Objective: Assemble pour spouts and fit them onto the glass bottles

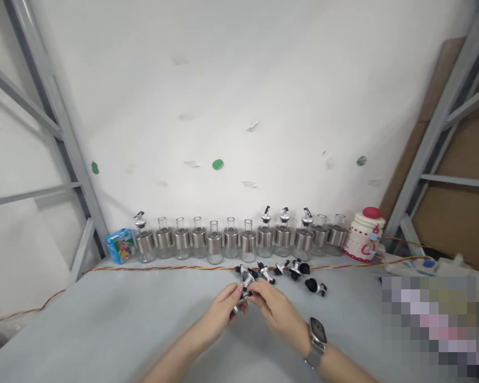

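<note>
Both hands meet low in the middle of the view, above the grey surface (104, 319). Left hand (219, 311) and right hand (277, 311) have their fingertips together and pinch one small spout (242, 298) between them; it is silver and black, and partly hidden by the fingers. On the right wrist sits a watch (317, 335).

Just behind the hands, more loose spouts (279, 270) lie in a small group on the surface. Further back, a row of bottles (239, 239) with metal bands stands along the white wall (239, 106). Four of them already carry a spout, one at the left end and three toward the right; the others are open on top. A twisted cable (163, 268) runs in front of the row. Near the left end stands a small blue box (120, 246), and at the right end a white jar (365, 235) with red lid.
</note>
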### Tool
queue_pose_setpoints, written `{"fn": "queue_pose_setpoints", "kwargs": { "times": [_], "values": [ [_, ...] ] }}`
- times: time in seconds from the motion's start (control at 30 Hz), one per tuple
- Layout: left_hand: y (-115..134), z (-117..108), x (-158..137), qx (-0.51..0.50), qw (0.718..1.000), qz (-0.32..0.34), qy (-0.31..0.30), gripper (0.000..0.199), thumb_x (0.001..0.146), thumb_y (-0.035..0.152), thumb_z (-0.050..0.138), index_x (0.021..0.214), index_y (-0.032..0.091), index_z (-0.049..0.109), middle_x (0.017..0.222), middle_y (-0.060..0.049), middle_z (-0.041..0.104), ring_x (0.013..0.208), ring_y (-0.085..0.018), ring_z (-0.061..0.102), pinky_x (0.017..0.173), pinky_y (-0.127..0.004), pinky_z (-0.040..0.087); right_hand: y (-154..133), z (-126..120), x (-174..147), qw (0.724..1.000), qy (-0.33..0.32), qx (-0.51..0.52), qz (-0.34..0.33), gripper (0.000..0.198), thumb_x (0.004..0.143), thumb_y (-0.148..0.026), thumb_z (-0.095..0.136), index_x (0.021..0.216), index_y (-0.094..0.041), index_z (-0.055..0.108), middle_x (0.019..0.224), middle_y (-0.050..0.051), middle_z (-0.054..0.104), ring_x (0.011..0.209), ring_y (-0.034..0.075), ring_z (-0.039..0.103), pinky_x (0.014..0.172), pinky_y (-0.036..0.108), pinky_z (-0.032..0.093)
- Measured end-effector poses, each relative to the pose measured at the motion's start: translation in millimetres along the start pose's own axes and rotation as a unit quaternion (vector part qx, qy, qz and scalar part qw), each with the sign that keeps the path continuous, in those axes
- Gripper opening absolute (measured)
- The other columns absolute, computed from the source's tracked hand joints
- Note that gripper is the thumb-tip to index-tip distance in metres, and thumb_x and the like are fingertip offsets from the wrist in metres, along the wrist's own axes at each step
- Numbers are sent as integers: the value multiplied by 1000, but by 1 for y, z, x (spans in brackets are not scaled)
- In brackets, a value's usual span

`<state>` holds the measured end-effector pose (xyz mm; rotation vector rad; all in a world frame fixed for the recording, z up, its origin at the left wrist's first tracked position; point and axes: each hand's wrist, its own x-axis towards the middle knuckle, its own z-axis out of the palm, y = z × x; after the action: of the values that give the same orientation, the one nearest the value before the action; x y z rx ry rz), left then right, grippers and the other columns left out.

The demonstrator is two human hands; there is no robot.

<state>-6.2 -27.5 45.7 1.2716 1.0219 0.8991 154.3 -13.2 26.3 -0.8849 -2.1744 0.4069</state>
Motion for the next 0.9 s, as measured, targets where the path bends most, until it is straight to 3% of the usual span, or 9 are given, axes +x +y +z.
{"fn": "queue_pose_setpoints", "kwargs": {
  "times": [0.3, 0.53, 0.9],
  "values": [
    [3, 3, -4, 37, 999, 0, -5, 42, 75, 57, 41, 77, 16, 48, 65, 2, 47, 59, -10, 38, 51, -21, 24, -1, 2, -1, 1000, 11, 9, -5, 13, 88, -21, 35, 84, -20, 48, 76, 2, 51, 70, 15, 49, 65, 26, 39],
    [-4, -1, 2, 46, 999, 14, 24, 51, 77, 63, 26, 66, 17, 47, 61, 2, 49, 52, -10, 35, 49, -22, 24, -7, 1, 0, 988, 58, 129, 60, 13, 87, -25, 39, 77, -19, 46, 72, 1, 51, 66, 14, 48, 62, 25, 38],
    [3, 2, -7, 29, 999, 14, -3, 43, 78, 58, 34, 72, 18, 47, 67, 2, 49, 58, -10, 37, 53, -22, 24, -9, 1, 1, 983, 32, 158, 85, 19, 86, -30, 41, 72, -18, 47, 69, 0, 51, 64, 14, 47, 61, 25, 38]
  ]
}}
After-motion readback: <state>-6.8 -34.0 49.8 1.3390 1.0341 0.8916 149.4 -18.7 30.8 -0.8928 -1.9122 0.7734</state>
